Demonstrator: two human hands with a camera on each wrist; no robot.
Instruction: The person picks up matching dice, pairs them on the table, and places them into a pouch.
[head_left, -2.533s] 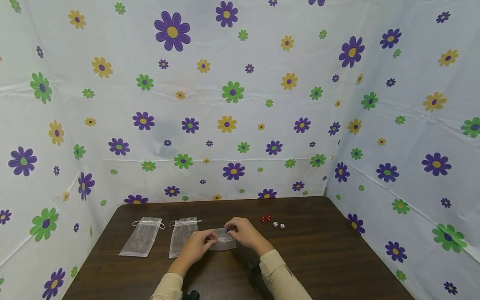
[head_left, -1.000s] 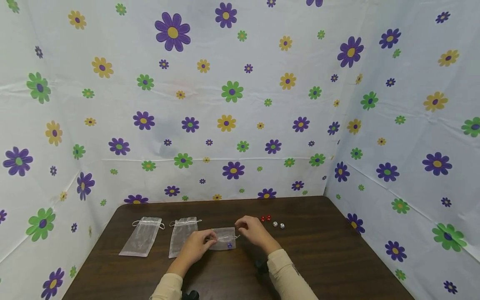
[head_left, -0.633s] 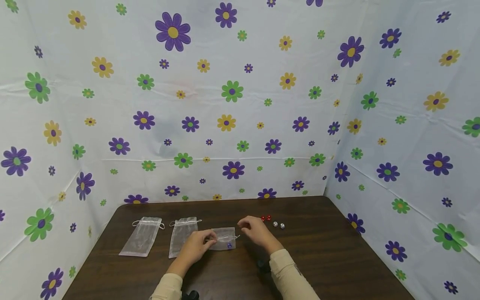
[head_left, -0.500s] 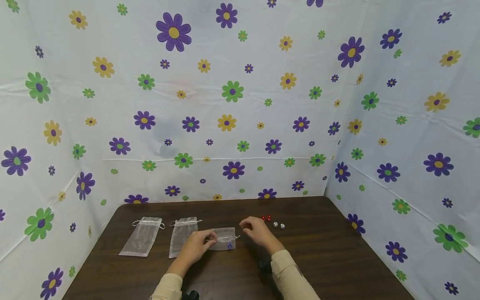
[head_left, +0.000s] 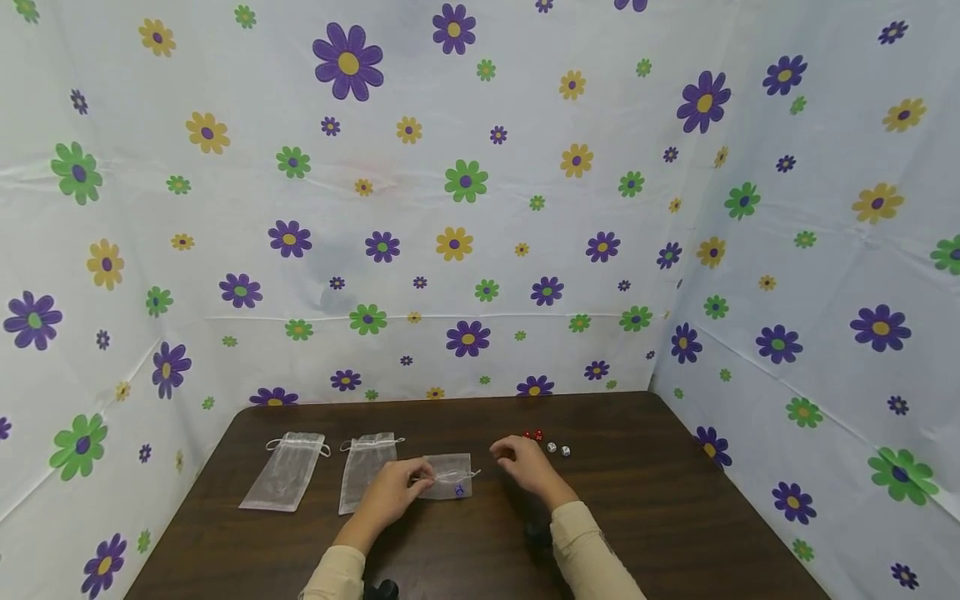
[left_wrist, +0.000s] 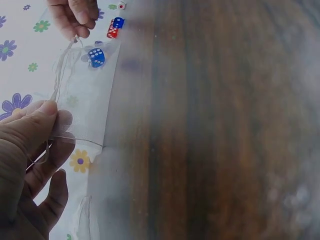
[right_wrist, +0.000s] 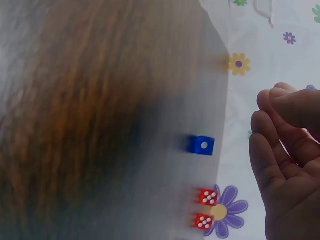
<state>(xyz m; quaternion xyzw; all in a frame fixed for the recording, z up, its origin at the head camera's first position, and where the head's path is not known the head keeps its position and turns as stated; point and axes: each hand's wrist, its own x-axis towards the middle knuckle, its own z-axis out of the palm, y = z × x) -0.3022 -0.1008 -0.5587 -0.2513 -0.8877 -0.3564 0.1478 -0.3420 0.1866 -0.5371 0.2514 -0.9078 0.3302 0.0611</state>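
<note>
Dark wood-grain table (head_left: 690, 533), rounded at its far corners, and here's a sheer white bag (head_left: 281, 477) lying flat towards nine o'clock! A second bag (head_left: 366, 473) at ten, drawstring end to twelve. Over at one, two red dice (head_left: 538, 435), a blue die (right_wrist: 204, 145) near them; two white dice (head_left: 552, 447) at two!

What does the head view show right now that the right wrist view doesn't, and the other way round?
Only the head view: the left hand pinching a sheer pouch, a blue die at that pouch, two more pouches lying flat, and two white dice.

Only the right wrist view: a separate blue die with one pip showing, apparently hidden behind the right hand in the head view.

Both: the right hand, two red dice, the table and the flowered cloth.
</note>
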